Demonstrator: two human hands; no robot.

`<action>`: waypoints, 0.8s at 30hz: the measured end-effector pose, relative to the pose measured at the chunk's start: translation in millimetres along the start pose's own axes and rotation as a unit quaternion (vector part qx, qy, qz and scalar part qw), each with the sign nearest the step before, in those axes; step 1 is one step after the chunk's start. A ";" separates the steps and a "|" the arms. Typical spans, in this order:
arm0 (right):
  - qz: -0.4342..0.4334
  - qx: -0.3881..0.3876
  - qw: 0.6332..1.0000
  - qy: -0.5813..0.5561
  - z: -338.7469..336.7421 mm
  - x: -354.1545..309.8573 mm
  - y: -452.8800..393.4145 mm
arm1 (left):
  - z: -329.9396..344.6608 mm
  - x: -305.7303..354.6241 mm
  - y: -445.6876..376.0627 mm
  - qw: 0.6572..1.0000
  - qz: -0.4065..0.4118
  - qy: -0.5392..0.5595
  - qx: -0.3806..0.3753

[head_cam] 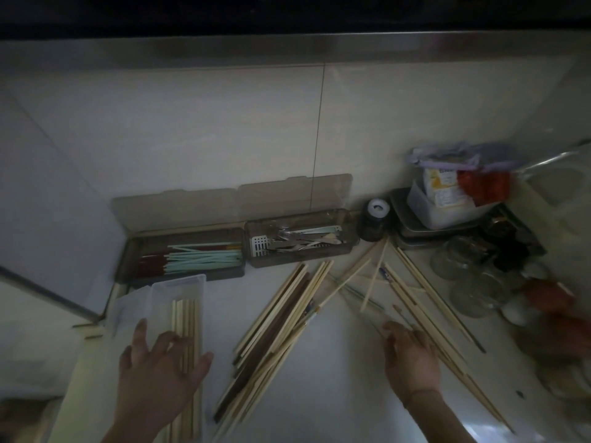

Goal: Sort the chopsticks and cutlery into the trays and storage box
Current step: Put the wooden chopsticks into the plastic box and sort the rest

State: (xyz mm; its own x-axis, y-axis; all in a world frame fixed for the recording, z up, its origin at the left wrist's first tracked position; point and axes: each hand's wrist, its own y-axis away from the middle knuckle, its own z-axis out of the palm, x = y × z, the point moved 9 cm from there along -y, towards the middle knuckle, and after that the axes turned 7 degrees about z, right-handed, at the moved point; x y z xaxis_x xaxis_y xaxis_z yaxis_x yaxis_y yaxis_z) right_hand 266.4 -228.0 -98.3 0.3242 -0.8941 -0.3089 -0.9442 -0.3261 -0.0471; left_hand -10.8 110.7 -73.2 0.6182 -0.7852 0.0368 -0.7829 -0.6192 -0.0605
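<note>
The left hand (160, 362) rests flat on wooden chopsticks in the clear box (179, 289) at lower left, while the right hand (411, 356) lies relaxed on light, stiff, slippery loose chopsticks (425, 302) on the table, best pinched mid-length.

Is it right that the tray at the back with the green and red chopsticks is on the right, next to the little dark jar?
Not quite. In the head view, the tray with green and red chopsticks is on the left. The cutlery tray is the one next to the little dark jar.
</note>
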 end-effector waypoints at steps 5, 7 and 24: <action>0.023 -0.024 0.998 -0.056 -0.8 46.9 28.5 | 0.6 0.1 0.9 1.000 0.003 -0.009 0.006; 0.044 -0.026 0.996 -0.075 -7.9 55.2 33.5 | 1.1 -0.1 0.9 1.000 0.004 -0.011 0.008; -0.098 -0.090 0.978 -0.159 -7.4 -157.2 -8.2 | -6.6 0.2 0.9 1.000 0.002 0.008 0.021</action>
State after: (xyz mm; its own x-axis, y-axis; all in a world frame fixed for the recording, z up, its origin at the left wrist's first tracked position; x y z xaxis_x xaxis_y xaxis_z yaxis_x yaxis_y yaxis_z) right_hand 223.6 -87.0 -42.3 0.4362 -0.6778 -0.5918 -0.8312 -0.5554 0.0235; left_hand -11.9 109.9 -66.7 0.6129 -0.7884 0.0525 -0.7821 -0.6148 -0.1017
